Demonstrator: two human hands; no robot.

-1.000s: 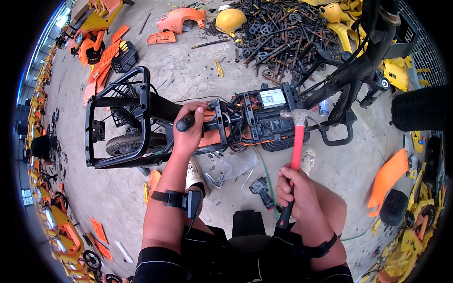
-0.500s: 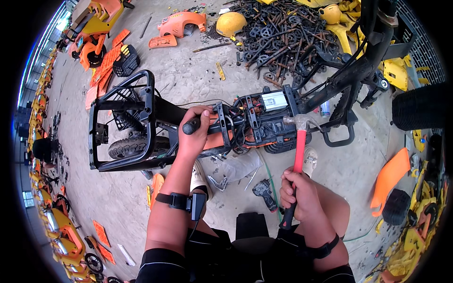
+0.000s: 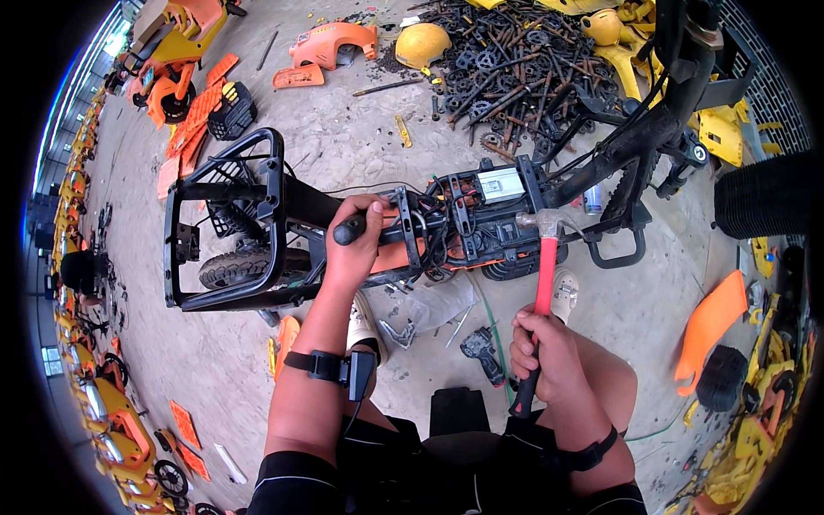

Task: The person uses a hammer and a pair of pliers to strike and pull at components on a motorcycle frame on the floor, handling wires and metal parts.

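Observation:
A stripped black scooter frame (image 3: 283, 215) lies on its side on the concrete floor, with wiring and a silver box (image 3: 500, 183) exposed in its open middle. My left hand (image 3: 356, 240) grips a dark-handled tool (image 3: 348, 232) held against the frame's centre. My right hand (image 3: 545, 352) is closed around the red and black handle of a hammer (image 3: 543, 275). The hammer's steel head sits against the frame just right of the wiring. A black strap with a small device wraps my left forearm.
A heap of dark metal rods and parts (image 3: 506, 60) lies at the back. Orange panels (image 3: 330, 43), a yellow helmet (image 3: 422, 45), a black crate (image 3: 230, 110) and a cordless drill (image 3: 482, 352) lie about. A row of orange vehicles (image 3: 77, 283) lines the left.
The hammer head has come down a little toward the frame. My left hand keeps its grip on the tool, and the view has shifted slightly.

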